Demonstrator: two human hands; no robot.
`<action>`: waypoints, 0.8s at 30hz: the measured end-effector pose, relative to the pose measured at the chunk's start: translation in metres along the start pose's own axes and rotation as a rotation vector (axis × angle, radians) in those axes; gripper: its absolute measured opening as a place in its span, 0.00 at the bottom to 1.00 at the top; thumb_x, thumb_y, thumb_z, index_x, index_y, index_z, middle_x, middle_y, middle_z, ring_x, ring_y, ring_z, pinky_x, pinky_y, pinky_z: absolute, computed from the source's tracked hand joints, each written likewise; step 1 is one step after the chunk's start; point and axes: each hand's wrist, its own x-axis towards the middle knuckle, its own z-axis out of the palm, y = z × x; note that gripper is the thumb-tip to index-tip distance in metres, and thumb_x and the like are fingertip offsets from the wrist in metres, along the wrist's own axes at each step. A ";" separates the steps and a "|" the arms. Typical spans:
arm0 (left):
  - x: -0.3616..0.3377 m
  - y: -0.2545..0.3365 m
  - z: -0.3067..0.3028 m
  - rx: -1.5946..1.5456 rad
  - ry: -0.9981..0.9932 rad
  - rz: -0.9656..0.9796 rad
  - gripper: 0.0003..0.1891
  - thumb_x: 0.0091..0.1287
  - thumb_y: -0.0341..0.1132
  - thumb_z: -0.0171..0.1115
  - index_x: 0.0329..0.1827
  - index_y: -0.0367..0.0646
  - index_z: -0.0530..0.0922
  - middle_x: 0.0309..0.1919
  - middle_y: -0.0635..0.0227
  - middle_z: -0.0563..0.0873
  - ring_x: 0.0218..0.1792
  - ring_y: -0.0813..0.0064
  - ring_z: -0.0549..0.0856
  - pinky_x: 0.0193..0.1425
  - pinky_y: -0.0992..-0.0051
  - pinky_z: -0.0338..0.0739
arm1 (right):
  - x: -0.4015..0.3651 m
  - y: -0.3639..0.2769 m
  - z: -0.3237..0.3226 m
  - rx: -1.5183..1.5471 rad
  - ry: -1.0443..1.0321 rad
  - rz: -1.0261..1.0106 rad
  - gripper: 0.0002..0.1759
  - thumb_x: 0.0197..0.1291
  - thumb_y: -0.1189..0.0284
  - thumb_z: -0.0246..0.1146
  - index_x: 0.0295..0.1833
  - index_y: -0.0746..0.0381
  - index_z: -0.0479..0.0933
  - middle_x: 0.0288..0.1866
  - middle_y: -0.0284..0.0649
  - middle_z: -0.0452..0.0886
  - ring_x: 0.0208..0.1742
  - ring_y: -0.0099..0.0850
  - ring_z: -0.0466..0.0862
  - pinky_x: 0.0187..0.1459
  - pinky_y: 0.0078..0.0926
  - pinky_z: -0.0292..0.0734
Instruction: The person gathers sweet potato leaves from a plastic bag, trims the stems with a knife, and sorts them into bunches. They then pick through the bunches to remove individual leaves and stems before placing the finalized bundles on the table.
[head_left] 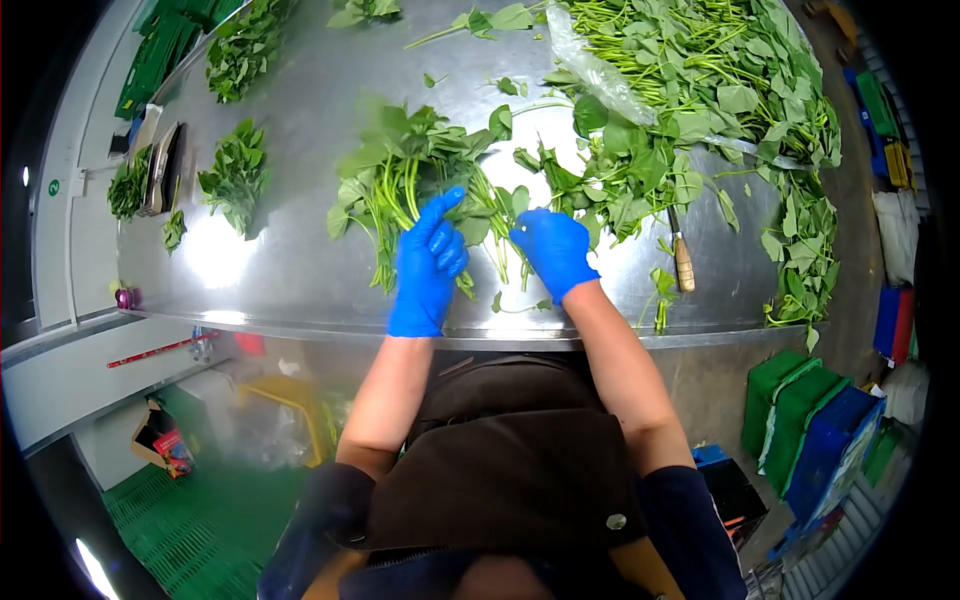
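My left hand (428,265), in a blue glove, is closed round a bunch of leafy green stems (405,180). Its index finger points up, and the bunch's leaves fan out above and to the left of it, blurred at the top. My right hand (553,247), also gloved in blue, has its fingers curled together beside loose stems (500,225) lying between the two hands. Whatever its fingers pinch is hidden. Just beyond that hand lies a loose pile of leafy stems (630,175).
A large heap of greens (700,60) covers the metal table's (320,130) far right, partly on clear plastic (600,75). A wooden-handled knife (683,262) lies right of my right hand. Bunches (235,175) lie at the left. Green and blue crates (820,430) stand at lower right.
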 end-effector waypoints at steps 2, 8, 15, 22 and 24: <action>0.005 -0.004 -0.004 0.002 -0.004 -0.018 0.18 0.73 0.43 0.48 0.57 0.40 0.74 0.13 0.81 0.58 0.13 0.86 0.56 0.16 0.82 0.51 | 0.004 0.002 0.002 -0.048 -0.080 0.045 0.07 0.53 0.65 0.61 0.32 0.57 0.79 0.31 0.45 0.82 0.34 0.44 0.82 0.36 0.40 0.75; 0.001 -0.009 -0.008 0.028 0.144 0.072 0.18 0.70 0.43 0.53 0.53 0.39 0.77 0.21 0.75 0.74 0.13 0.86 0.60 0.16 0.82 0.52 | -0.010 -0.005 -0.033 0.207 0.024 0.097 0.08 0.53 0.64 0.62 0.33 0.57 0.78 0.27 0.44 0.81 0.31 0.45 0.81 0.34 0.42 0.75; -0.003 -0.015 0.003 0.014 0.130 0.085 0.17 0.68 0.41 0.55 0.51 0.39 0.79 0.27 0.69 0.80 0.13 0.86 0.62 0.17 0.83 0.53 | -0.002 -0.002 -0.018 0.146 0.025 -0.020 0.09 0.53 0.63 0.62 0.28 0.57 0.78 0.24 0.42 0.79 0.28 0.45 0.80 0.32 0.41 0.73; -0.014 -0.009 0.033 0.200 0.151 0.234 0.14 0.66 0.36 0.58 0.50 0.36 0.78 0.27 0.72 0.82 0.12 0.88 0.63 0.15 0.85 0.53 | -0.025 -0.009 -0.095 0.397 0.236 0.007 0.06 0.53 0.69 0.68 0.36 0.56 0.82 0.27 0.35 0.82 0.22 0.29 0.80 0.25 0.23 0.73; -0.013 -0.013 0.046 0.267 0.127 0.235 0.14 0.63 0.34 0.62 0.49 0.37 0.80 0.27 0.70 0.82 0.12 0.88 0.65 0.15 0.85 0.54 | -0.029 -0.020 -0.098 0.384 0.322 -0.125 0.06 0.52 0.70 0.68 0.37 0.56 0.81 0.29 0.35 0.83 0.23 0.29 0.80 0.25 0.23 0.73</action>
